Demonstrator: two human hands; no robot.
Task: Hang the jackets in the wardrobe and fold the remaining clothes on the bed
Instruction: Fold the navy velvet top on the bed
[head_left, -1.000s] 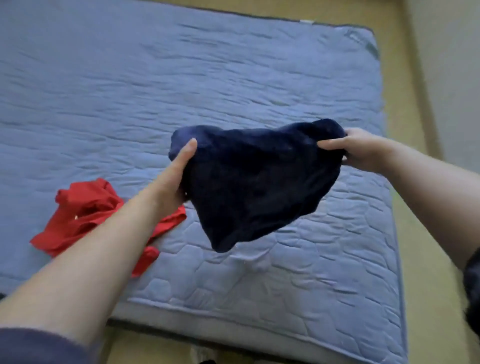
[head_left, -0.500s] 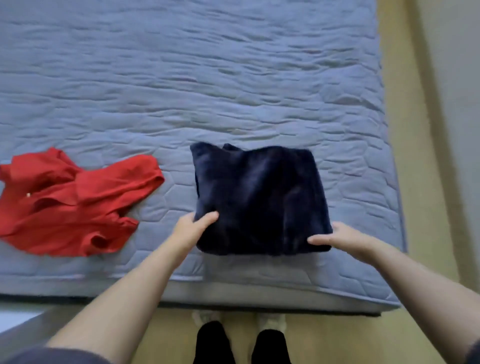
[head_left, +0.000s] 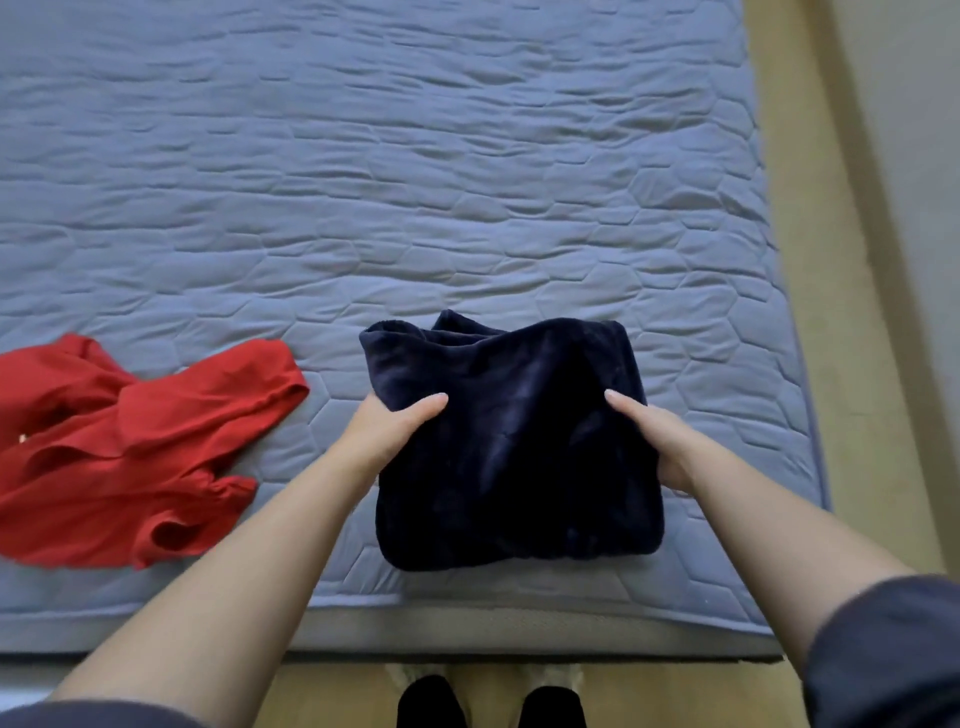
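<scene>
Near the front edge of the bed (head_left: 467, 182), the folded navy garment (head_left: 514, 457) is lying as a roughly square bundle on the quilted blue-grey cover. The left hand (head_left: 387, 436) is gripping the bundle's left side and the right hand (head_left: 660, 447) is gripping its right side; each thumb is lying flat on the top layer, pointing inward, while the remaining fingers are passing under the edge and are hidden, so how far they are curling cannot be told. The pile is looking thick, plush and fleece-like, so the bundle is judged soft, light and compressible, with no stiffness of its own: it is likely to sag in the middle if lifted by one side only. The recommended hold is therefore at both side edges together, through all layers, thumbs above and fingers below. The far edge is showing a loose raised fold and a gathered hem, which is risking the layers slipping apart under a careless move. The red garment (head_left: 135, 441) is lying crumpled and unfolded well to the left, apart from the navy bundle, and is judged to be awaiting folding. No brand, label or legible writing is showing on either garment or on the bed; a small pale speck at the red garment's left edge is too small to identify.
</scene>
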